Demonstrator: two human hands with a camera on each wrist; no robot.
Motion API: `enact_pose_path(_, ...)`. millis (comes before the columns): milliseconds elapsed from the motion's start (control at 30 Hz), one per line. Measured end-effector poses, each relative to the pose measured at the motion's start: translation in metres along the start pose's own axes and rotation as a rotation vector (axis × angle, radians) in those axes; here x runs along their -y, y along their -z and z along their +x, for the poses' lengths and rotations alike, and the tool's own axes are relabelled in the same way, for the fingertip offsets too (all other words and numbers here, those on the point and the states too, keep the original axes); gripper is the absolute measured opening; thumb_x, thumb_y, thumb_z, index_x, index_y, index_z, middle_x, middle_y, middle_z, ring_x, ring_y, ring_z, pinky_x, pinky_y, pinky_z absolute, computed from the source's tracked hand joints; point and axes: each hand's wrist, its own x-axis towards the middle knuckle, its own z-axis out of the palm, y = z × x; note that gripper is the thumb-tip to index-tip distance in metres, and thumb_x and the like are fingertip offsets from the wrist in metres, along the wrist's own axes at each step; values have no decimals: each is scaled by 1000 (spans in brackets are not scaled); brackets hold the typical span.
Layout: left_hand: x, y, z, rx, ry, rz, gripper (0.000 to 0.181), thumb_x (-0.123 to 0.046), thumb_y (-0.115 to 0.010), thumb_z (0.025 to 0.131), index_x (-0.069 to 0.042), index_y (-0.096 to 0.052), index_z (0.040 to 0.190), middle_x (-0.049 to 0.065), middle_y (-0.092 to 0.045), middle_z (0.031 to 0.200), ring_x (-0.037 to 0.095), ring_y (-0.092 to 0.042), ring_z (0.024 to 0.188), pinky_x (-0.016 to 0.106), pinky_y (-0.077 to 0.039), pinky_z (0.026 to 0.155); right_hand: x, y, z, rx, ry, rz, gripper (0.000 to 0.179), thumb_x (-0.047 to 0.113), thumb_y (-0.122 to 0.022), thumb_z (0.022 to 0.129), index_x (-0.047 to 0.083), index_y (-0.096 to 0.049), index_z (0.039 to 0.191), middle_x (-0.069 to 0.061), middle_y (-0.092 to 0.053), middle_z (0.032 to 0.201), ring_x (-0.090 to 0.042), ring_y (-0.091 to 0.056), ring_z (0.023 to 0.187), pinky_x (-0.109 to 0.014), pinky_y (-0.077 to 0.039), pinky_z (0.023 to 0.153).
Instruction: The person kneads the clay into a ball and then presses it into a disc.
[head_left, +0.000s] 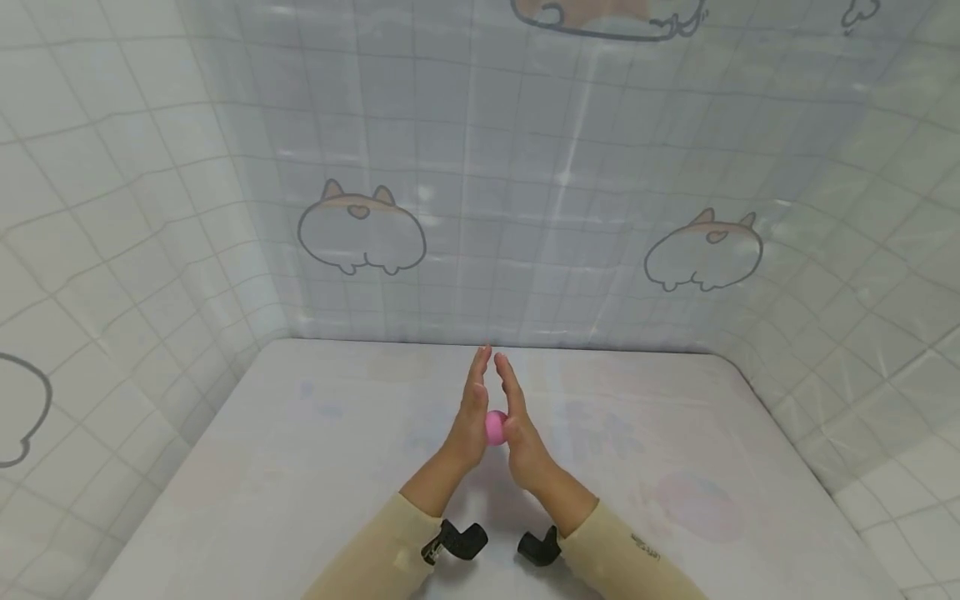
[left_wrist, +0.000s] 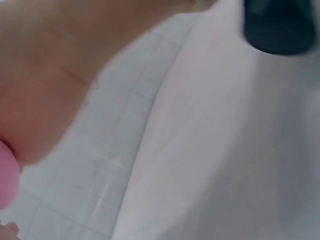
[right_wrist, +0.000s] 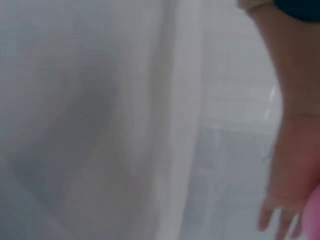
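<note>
A smooth, rounded pink ball [head_left: 495, 427] sits between the two palms, above the table, in the head view. My left hand [head_left: 469, 423] presses it from the left, its straight fingers pointing away from me. From the other side my right hand [head_left: 525, 446] presses it, fingers also extended. The fingertips of both hands lean toward each other, with a narrow gap between them. Part of the pink ball [left_wrist: 7, 177] shows at the left edge of the left wrist view, and a sliver of it at the right edge of the right wrist view.
A white table [head_left: 337, 433] with faint pastel patches lies beneath the hands. Behind it hangs a glossy gridded curtain [head_left: 525, 208] with cartoon animal prints, continuing along both sides. Dark wrist-worn devices [head_left: 465, 542] stick out inward from the beige sleeves [head_left: 382, 550].
</note>
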Motion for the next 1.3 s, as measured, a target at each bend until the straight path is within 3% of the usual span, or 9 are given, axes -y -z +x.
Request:
enact_pose_path(133,3,-4,-6,60,50,40,80,-69,-10,100,-19,-9,162,5,-3,168,31,-5,153,73,-8,111,3,7,5,-67,-19,-5,84,67,-8,101,9,0,161,-17,-8,166,-34,-11,151,-51,-11,118)
enact_pose_path(233,2,-7,-10,119,52,32,78,-67,-11,102,-18,-8,162,6,-3,168,32,-5,153,74,-9,110,2,13,9,-105,-61,-3,81,66,-8,102,11,0,161,-16,-10,166,-36,-13,150,-64,-11,115)
enact_pose_path(400,-2,-10,-16,210,3,-38,76,-64,-10,103,-16,-3,162,9,-4,167,34,-6,152,73,-8,111,-8,19,12,-118,-162,42,84,72,-9,98,18,0,162,-9,-9,167,-33,-10,151,-67,-10,114)
enact_pose_path(533,-6,-11,-18,226,-51,-113,75,-62,-8,104,-15,-1,162,8,-1,168,36,-8,151,73,-6,111,-16,20,11,-107,-218,87,85,75,-10,96,22,1,162,-4,-8,168,-31,-9,152,-69,-9,113)
enact_pose_path(700,-6,-14,-18,158,-140,-150,75,-57,-6,105,-8,-2,161,12,0,168,41,-9,150,70,-4,113,-18,17,7,-73,-209,150,81,72,-10,99,23,2,162,-4,-4,168,-28,-5,153,-64,-6,116)
enact_pose_path(967,-5,-13,-12,5,-130,-89,78,-62,-6,104,-10,-4,161,11,-3,168,31,-4,153,68,-2,114,-11,6,1,4,-111,100,83,66,-8,102,9,-2,161,-13,-4,167,-30,-4,153,-49,-8,120)
enact_pose_path(1167,-3,-2,-2,-95,-93,-96,87,-73,-9,98,-15,-3,162,10,-7,167,29,-8,152,70,-4,113,-2,-1,-7,97,-82,67,82,68,-7,101,12,-2,162,-9,-4,168,-24,-2,154,-66,-7,115)
enact_pose_path(1300,-2,6,3,-120,-67,-111,87,-75,-12,96,-18,-5,162,8,-10,166,29,-10,152,71,-5,112,8,-3,-8,126,-27,64,83,66,-8,102,9,-2,161,-11,-5,167,-28,-3,153,-71,-6,112)
